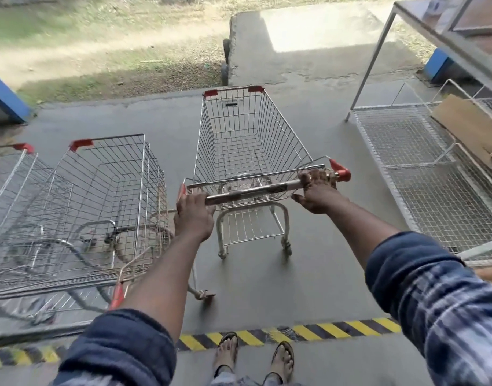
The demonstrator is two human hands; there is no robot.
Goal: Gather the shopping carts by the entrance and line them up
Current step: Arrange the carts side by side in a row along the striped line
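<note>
Both hands, left hand (194, 215) and right hand (317, 192), are gripping the metal handlebar (253, 192) of a silver wire shopping cart (245, 140). Another wire cart (100, 196) is standing just left.

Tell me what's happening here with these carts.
A person is gripping the handle bar of an empty shopping cart, left hand near the bar's left end and right hand near its right end, arms stretched out. The cart stands on the concrete floor, pointing away toward a ramp. To its left sit two more empty carts, apparently nested together. The person's sandalled feet are just behind a yellow-and-black striped line. The held cart isn't yet in line with the others.
</note>
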